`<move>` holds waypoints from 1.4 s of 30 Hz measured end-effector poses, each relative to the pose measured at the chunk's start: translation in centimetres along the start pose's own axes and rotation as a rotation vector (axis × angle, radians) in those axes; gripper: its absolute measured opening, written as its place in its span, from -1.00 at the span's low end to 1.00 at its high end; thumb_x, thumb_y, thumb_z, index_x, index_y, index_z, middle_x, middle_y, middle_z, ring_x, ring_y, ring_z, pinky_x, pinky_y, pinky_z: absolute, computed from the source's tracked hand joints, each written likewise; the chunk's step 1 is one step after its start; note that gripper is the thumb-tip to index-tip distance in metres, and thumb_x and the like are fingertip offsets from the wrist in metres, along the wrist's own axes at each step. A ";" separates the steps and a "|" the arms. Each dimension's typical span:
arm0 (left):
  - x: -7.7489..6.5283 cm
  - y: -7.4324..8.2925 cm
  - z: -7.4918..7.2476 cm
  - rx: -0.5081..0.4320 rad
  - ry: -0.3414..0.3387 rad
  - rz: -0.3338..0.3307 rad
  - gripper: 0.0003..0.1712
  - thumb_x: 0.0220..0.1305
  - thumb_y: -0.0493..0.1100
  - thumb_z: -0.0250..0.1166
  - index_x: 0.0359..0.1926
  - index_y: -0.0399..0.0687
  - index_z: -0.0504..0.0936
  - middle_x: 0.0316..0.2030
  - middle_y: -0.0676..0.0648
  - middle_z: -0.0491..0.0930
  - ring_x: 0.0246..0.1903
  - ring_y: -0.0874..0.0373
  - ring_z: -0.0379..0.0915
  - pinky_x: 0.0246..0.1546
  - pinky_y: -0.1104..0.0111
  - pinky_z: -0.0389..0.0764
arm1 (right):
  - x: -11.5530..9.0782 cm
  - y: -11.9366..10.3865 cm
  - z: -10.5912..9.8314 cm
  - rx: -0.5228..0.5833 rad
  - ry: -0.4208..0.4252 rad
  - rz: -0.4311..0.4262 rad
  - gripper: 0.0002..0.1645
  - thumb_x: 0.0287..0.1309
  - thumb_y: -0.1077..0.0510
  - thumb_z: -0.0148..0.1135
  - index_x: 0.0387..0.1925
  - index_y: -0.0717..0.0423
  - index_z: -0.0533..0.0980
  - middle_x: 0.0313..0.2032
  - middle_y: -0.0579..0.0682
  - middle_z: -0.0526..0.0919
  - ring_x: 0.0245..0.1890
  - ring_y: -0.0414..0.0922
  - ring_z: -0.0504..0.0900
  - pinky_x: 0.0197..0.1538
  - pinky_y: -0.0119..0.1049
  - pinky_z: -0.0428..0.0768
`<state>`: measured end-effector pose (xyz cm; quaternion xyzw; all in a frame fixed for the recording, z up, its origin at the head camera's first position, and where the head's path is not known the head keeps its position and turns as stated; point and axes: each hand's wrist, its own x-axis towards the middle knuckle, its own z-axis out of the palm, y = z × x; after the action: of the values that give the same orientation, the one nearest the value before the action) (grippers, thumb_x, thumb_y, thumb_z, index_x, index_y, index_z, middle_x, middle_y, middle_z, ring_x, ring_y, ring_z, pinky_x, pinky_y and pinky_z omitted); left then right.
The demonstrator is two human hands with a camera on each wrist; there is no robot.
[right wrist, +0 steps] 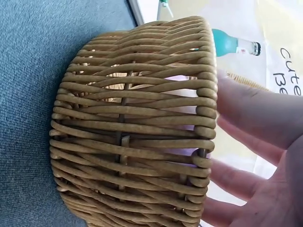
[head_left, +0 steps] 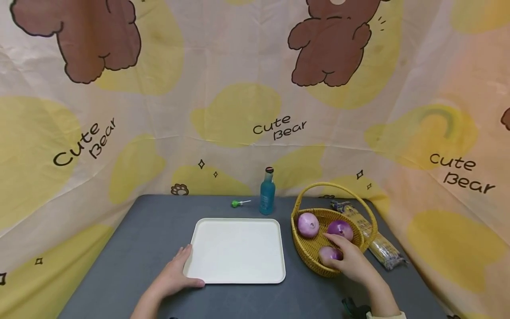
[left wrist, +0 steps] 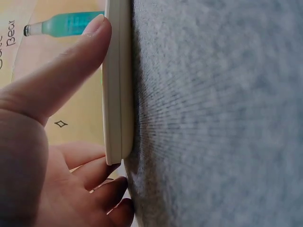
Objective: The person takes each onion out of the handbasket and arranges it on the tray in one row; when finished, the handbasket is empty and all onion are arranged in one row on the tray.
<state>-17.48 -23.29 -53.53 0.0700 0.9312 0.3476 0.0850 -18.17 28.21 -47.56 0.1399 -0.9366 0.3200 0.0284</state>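
Note:
My left hand [head_left: 173, 272] lies at the near left corner of a white rectangular tray [head_left: 239, 250]. The thumb [left wrist: 90, 47] reaches over the tray's rim, and the other fingers extend along its left side. My right hand [head_left: 354, 261] dips into a yellow wicker basket [head_left: 307, 259]. Its thumb touches the nearest purple onion [head_left: 327, 254], while the index finger stretches out past that onion, a gap showing between them. Two more onions, a paler one [head_left: 308, 225] and a darker one [head_left: 340, 228], sit farther back in the basket. From the right wrist view, the wicker wall hides most of the onions.
Behind the tray stand a blue bottle [head_left: 267, 195] and a green lollipop [head_left: 235, 204] with a white stick. A long clear-wrapped packet [head_left: 384, 252] lies right of the basket. The basket's tall handle [head_left: 332, 184] arches over it. A printed cloth hangs behind the grey table [head_left: 159, 230].

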 end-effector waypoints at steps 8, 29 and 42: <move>-0.3 -0.2 -0.3 -0.043 -0.016 -0.019 0.51 -0.24 0.15 0.69 0.53 -0.45 0.00 0.50 -0.48 0.02 0.51 -0.45 -0.19 0.40 -0.32 0.07 | 0.4 0.0 0.1 -0.033 -0.070 0.028 -0.21 0.00 0.19 0.55 0.30 0.20 0.48 0.23 0.25 0.56 0.26 0.26 0.51 0.25 0.23 0.47; 0.1 -0.3 -0.4 -0.061 -0.057 -0.062 0.49 -0.20 0.15 0.67 0.55 -0.41 -0.03 0.51 -0.49 -0.01 0.51 -0.45 -0.23 0.41 -0.34 0.01 | 0.2 -0.6 -0.1 -0.054 0.025 0.095 -0.13 0.05 -0.18 0.51 0.26 0.26 0.51 0.25 0.45 0.48 0.29 0.43 0.42 0.21 0.35 0.46; 0.0 -0.2 -0.3 -0.056 -0.041 -0.057 0.48 -0.20 0.13 0.68 0.54 -0.41 -0.01 0.51 -0.47 0.00 0.52 -0.43 -0.22 0.42 -0.32 0.03 | 0.5 -2.0 0.1 0.027 0.171 0.009 -0.24 0.08 -0.18 0.50 0.24 0.08 0.54 0.16 0.26 0.57 0.08 0.19 0.64 -0.01 0.02 0.71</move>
<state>-17.54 -23.61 -53.43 0.0479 0.9208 0.3694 0.1157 -18.11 26.45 -46.39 0.1083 -0.9270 0.3435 0.1050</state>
